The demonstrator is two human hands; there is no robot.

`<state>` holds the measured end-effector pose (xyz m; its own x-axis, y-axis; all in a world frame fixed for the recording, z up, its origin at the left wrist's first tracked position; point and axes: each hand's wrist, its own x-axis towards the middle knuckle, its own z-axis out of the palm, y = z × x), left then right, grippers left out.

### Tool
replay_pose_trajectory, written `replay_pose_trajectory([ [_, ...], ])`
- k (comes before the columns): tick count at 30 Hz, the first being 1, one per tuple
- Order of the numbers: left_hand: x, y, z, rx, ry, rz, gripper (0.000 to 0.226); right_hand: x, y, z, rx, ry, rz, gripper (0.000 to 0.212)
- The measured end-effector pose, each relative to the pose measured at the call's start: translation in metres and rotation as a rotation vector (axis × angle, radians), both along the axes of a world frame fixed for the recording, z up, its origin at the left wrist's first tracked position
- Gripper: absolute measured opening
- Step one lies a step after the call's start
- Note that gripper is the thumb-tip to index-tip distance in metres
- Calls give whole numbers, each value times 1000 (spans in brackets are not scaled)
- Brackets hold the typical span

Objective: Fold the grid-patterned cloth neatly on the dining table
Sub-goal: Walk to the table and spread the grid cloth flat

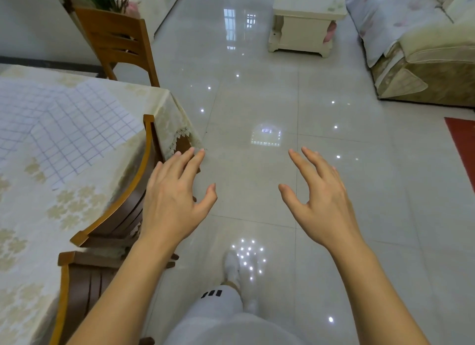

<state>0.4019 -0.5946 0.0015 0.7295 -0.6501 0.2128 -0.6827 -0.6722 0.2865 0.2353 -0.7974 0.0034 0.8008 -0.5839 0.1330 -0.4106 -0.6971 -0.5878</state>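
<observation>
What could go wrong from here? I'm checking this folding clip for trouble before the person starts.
1. Both hands, left hand and right hand, are open over the floor, off the grid-patterned cloth; reaching it likely means leaning across the chairs tucked along the table's edge.
2. The cloth lies on a loose tablecloth; dragging it may bunch both.

Both bare forearms reaching forward from the lower frame, left hand [174, 198] at centre-left, right hand [321, 200] at centre-right, palms down, fingers spread and relaxed, thumbs pointing inward, holding nothing
</observation>
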Motion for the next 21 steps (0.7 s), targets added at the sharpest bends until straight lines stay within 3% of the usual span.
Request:
replay_pose_trajectory([
  [21,243,-147,-13,-84,44,70,65,263,-152,3,-65,16,131,63],
])
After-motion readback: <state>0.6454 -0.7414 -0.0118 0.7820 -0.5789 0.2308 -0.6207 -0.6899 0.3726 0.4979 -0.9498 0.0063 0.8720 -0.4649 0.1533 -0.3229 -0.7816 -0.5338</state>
